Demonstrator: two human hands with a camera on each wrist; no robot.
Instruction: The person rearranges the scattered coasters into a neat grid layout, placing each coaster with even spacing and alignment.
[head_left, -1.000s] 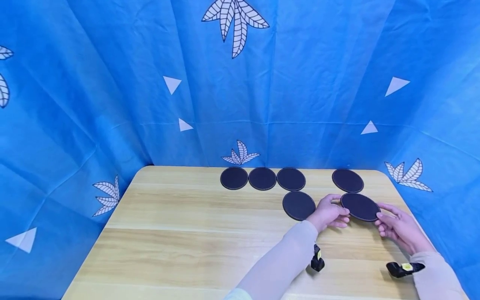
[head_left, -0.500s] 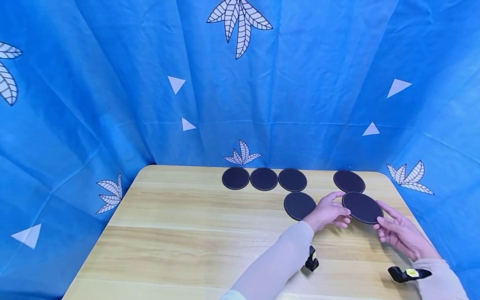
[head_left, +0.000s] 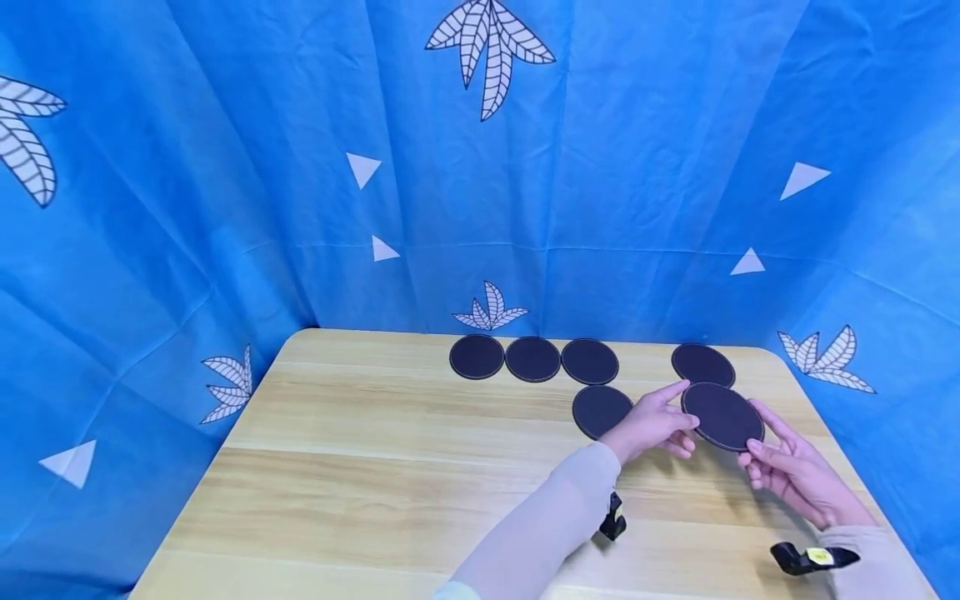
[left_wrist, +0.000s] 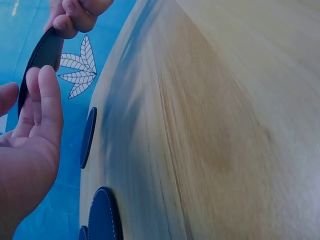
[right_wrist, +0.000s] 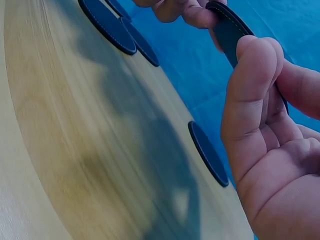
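Observation:
A round dark coaster (head_left: 723, 417) with stitching along its rim is raised above the table, tilted, between both hands. My left hand (head_left: 651, 423) pinches its left edge between thumb and fingers. On the opposite edge, my right hand (head_left: 801, 473) grips with the thumb on top and fingers beneath. The left wrist view shows the coaster's underside (left_wrist: 47, 55) edge-on, raised off the wood. Just behind it lies another coaster (head_left: 703, 365) at the back right. To the left, a further coaster (head_left: 600, 410) is partly covered by my left hand.
Three matching coasters stand side by side along the back edge: left (head_left: 477, 357), middle (head_left: 532, 359) and right (head_left: 590, 361). The wooden table (head_left: 337, 467) meets a blue patterned curtain (head_left: 645, 167) behind and at the sides. Black straps with cameras (head_left: 813, 558) sit on the wrists.
The held coaster has been lifted a little and tilted more towards the camera, staying between both hands. The right hand shifted slightly lower on its edge. The camera view turned slightly left.

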